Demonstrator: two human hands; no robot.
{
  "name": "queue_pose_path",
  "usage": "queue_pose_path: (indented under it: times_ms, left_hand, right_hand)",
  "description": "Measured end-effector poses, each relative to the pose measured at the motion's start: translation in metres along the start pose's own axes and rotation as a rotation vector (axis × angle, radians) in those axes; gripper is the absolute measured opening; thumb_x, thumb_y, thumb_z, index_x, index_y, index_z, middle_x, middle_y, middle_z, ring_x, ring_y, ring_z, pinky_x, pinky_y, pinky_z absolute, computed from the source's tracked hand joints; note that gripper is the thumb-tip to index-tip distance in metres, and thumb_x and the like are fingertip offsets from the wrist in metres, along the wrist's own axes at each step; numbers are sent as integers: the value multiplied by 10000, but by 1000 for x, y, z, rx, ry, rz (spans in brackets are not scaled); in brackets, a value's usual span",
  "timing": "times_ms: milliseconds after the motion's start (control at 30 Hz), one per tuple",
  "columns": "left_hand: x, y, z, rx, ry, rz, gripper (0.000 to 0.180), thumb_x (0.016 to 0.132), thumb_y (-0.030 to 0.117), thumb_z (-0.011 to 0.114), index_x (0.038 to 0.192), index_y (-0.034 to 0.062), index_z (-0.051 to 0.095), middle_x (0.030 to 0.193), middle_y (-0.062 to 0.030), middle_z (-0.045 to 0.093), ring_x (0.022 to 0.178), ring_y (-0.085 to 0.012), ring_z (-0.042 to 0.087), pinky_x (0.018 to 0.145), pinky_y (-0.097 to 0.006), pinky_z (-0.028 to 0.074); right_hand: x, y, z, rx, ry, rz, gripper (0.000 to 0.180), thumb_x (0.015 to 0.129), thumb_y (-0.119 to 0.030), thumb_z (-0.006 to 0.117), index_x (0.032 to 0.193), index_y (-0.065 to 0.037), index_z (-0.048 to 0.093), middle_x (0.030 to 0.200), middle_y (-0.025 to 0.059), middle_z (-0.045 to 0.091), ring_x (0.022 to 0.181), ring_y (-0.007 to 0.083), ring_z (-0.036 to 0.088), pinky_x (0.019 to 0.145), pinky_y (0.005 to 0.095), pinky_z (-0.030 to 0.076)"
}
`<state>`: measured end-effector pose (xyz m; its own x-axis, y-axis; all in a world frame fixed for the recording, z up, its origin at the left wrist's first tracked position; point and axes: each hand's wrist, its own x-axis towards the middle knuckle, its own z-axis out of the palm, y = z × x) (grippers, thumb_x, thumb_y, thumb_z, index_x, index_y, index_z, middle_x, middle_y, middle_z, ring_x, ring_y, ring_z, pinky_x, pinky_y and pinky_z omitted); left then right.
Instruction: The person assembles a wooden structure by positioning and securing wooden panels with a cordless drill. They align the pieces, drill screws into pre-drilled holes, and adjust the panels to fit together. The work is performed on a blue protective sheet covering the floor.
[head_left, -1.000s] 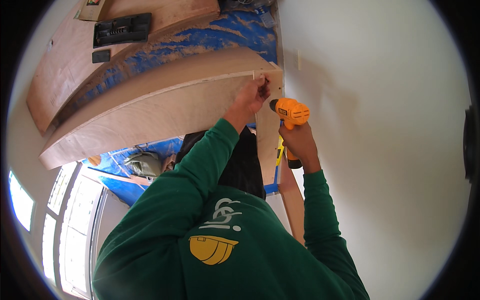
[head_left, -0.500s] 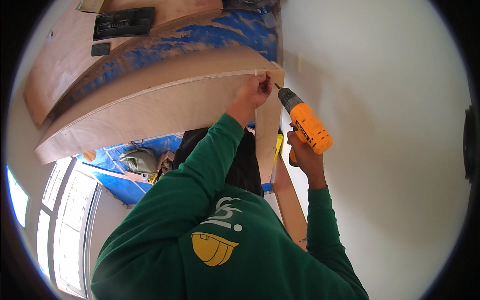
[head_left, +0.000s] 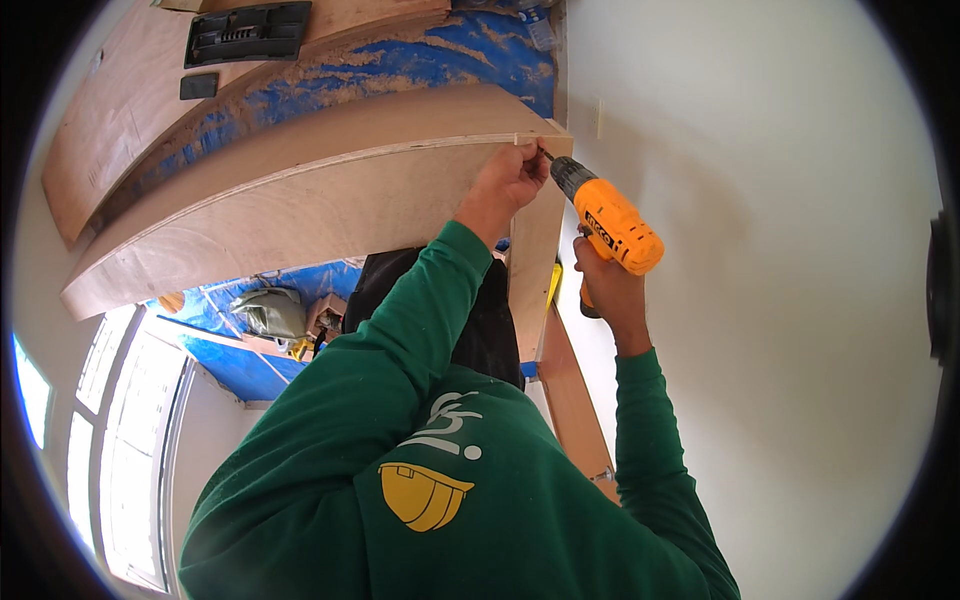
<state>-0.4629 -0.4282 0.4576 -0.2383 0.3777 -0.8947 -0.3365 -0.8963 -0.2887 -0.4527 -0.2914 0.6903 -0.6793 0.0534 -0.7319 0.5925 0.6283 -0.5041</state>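
**Orange drill tilted up to the plywood corner**

Orange-and-black cordless drill [head_left: 608, 222] now angled steeply, bit end raised to the corner of the curved plywood panel [head_left: 300, 200]; a second ago held level and lower, half a second ago already tilting. Right hand [head_left: 606, 290] wrapped around the grip from below, fingers closed tight on it. Left hand [head_left: 508, 180] raised at the same corner, fingers pressed together in a pinch around something small at the bit tip, too small to make out; much as before, only slightly higher in the view. Both sleeves [head_left: 400, 340] dark green knit, with a yellow helmet emblem [head_left: 420, 495] on the chest.

Plywood pale and smooth-faced, its long edge bent in a broad arc, layered edge visible along the rim. Narrow upright plywood board [head_left: 532, 270] meeting the curved panel at the corner, right beside the wall. Second brown board [head_left: 120, 110] beyond it, carrying a black ribbed plastic piece [head_left: 247, 32].

White wall [head_left: 760, 300] matte and bare, filling the right side. Blue sheeting [head_left: 420, 50] dusted with sawdust covering the floor, seen between the boards and again lower left, with a grey-green bundle [head_left: 268, 312] lying on it. Bright windows [head_left: 120, 430] at lower left.
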Motion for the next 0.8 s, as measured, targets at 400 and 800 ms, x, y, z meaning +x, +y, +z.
queue_pose_path:
  times_ms: [400, 800]
  left_hand:
    - [-2, -2, 5, -22, 37, 8, 136, 1155, 93, 603, 1238, 44, 699, 1106, -56, 756, 974, -174, 726, 843, -307, 628]
    - [5, -7, -5, -33, -19, 5, 158, 1176, 107, 570, 1248, 52, 699, 1140, -59, 740, 1036, -197, 731, 950, -369, 639]
  right_hand:
    - [13, -21, -8, -181, -49, -138, 254, 980, -117, 731, 1198, 11, 718, 945, 67, 742, 786, 168, 723, 761, 352, 584]
    - [27, -50, -15, -233, -168, -28, 314, 963, -114, 741, 1242, 25, 710, 998, 95, 778, 906, 200, 765, 843, 354, 605]
